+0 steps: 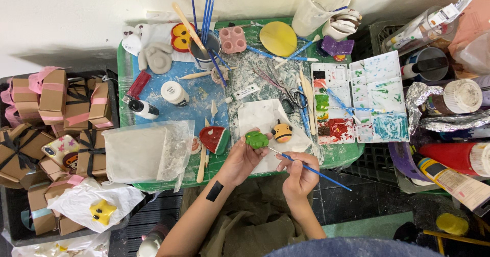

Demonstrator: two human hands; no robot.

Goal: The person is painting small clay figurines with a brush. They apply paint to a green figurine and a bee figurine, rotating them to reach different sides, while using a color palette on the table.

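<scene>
— What is seen from the head camera at the hands?

— A small green clay figure (256,139) is pinched in the fingers of the left hand (243,159) and raised just over the white paper sheet (260,115) on the green worktop (343,155), probably so that its side is turned to the brush. A thin blue-handled paintbrush (306,168) is gripped like a pen by the closed fingers of the right hand (298,174), its tip brought against the figure.

— And what is set around them?

— A round yellow clay figure (282,132) is stood just beside the green one, and a white plastic paint palette (357,104) is kept near the right hand, presumably for easy dipping. Brown cardboard gift boxes (51,109) tied with pink or black ribbon are stacked well apart at the left.
</scene>
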